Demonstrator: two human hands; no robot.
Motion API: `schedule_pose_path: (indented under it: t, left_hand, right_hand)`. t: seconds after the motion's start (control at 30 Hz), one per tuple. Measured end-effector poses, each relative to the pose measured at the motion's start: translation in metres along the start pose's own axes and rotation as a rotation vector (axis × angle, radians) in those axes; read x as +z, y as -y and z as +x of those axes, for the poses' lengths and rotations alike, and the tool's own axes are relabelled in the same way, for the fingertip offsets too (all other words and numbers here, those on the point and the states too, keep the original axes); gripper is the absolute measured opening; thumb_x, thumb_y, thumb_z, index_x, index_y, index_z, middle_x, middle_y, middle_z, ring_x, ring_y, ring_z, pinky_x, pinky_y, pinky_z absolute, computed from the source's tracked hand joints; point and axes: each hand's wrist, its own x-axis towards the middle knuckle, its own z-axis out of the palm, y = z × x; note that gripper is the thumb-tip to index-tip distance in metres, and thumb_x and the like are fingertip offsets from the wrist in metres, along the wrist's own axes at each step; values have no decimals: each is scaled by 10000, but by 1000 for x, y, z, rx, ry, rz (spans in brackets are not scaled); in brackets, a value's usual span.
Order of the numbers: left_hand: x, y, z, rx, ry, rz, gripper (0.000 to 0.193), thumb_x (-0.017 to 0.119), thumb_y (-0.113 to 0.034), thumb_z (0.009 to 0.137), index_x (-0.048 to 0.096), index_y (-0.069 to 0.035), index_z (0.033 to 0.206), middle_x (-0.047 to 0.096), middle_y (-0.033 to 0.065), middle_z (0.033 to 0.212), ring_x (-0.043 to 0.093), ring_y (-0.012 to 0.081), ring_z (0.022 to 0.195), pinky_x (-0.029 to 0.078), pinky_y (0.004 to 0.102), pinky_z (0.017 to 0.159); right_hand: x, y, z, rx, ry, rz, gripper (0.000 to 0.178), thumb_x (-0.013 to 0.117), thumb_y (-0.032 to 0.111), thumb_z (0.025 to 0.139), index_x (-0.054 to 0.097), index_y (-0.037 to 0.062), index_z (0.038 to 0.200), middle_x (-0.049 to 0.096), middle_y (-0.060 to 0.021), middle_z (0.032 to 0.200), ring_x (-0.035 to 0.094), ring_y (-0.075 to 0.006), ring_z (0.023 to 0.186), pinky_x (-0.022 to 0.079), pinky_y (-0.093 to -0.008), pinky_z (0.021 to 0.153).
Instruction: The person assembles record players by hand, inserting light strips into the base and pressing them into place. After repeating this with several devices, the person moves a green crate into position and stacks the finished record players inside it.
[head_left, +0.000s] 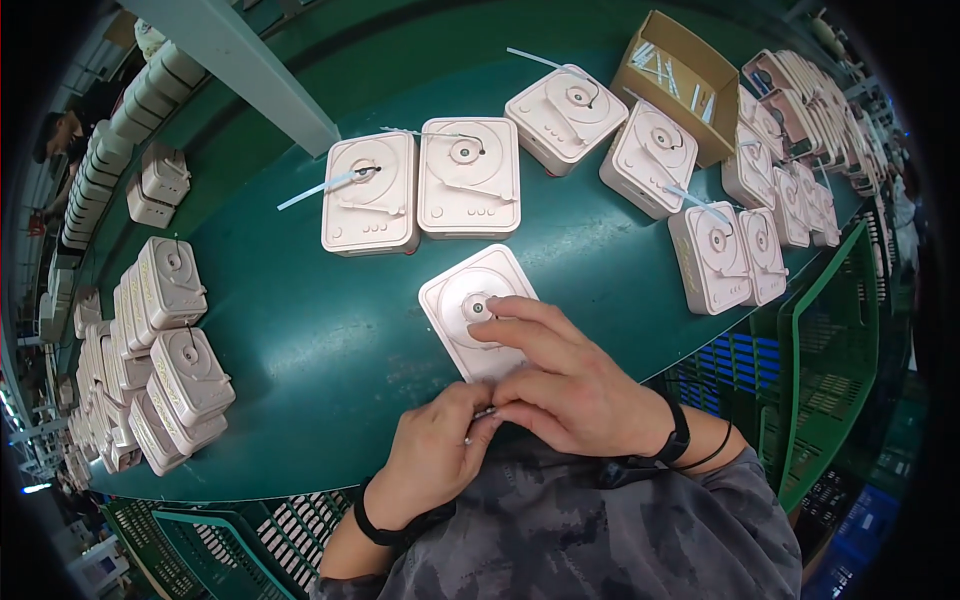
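A pale pink case shaped like a small record player (452, 292) lies on the table in front of me, with a round disc and a centre hub on its face. My left hand (432, 450) is closed in a pinch at the case's near edge, on a small dark, metallic-looking piece (484, 412) too small to name. From the other side, the thumb and a finger of my right hand (580, 390) close on the same piece. The other right fingers reach over the case near its hub and hide part of its face.
Several similar cases (470, 205) stand across the far side, some with pale strips (315, 192) sticking out. A cardboard box (720, 120) holds white strips. More cases are stacked left (190, 375) and far right. Green crates (830, 370) stand beside the green table (290, 330).
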Motion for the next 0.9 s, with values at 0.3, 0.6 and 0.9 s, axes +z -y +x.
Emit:
schedule_pose_path:
  t: [0.3, 0.6, 0.9]
  left_hand:
    - [-6, 4, 21, -335, -217, -171, 80, 641, -31, 979, 673, 31, 1019, 664, 64, 828, 618, 119, 703, 485, 253, 610]
    - [9, 21, 39, -133, -366, -33, 82, 689, -18, 941, 693, 1, 1020, 659, 100, 785, 581, 160, 607, 457, 283, 561]
    - [5, 16, 40, -208, -275, -16, 123, 712, -33, 926, 711, -20, 1048, 672, 110, 793, 595, 157, 596, 466, 287, 553]
  right_hand:
    - [-11, -51, 29, -66, -1, -245, 163, 729, -22, 771, 640, 18, 902, 560, -158, 1382, 487, -404, 1317, 459, -468, 1043]
    - [8, -50, 27, -36, -48, -70, 118, 721, 7, 789, 645, 13, 879, 588, -155, 1283, 510, -387, 1270, 473, -449, 1011]
    - [18, -52, 23, -25, -144, 1, 103, 707, 13, 812, 634, -2, 884, 620, -129, 1208, 523, -370, 1236, 478, -432, 995]
